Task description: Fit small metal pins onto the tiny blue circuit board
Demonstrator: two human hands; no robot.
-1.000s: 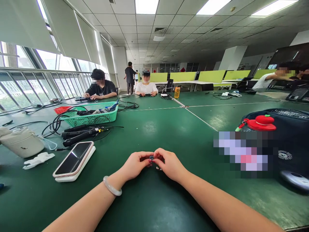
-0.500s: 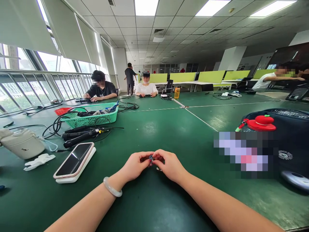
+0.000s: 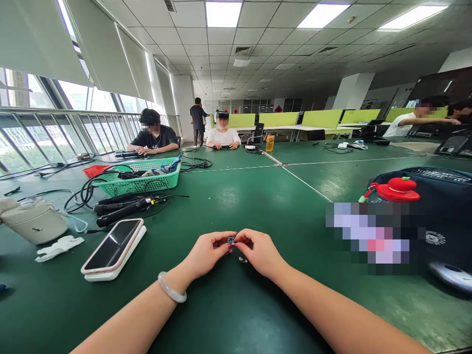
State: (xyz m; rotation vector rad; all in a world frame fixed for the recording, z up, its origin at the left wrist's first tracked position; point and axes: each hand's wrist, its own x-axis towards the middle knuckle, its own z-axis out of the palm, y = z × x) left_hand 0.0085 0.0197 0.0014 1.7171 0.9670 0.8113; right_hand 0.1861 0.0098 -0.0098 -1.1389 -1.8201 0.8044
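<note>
Between my fingertips is a small dark-blue piece (image 3: 230, 240) that looks like a tiny circuit board; its details are too small to make out. My left hand (image 3: 207, 253) pinches it from the left, with a pale bangle on that wrist. From the other side, the fingertips of my right hand (image 3: 260, 250) close on the same piece. A small metallic part (image 3: 242, 259) lies on the green table (image 3: 228, 305) just under my right thumb.
To the left lie a phone (image 3: 114, 246) on a white box, black cylindrical handles (image 3: 123, 210) with cables, a green basket (image 3: 140, 185) and a cream pouch (image 3: 39, 220). A red-capped bottle (image 3: 398, 190) and dark bag (image 3: 446, 211) stand right. Other people sit farther off.
The blue piece shows more of its face between my fingertips. My right fingers have shifted slightly, and the metallic part on the table is more exposed. The view has tilted a little.
</note>
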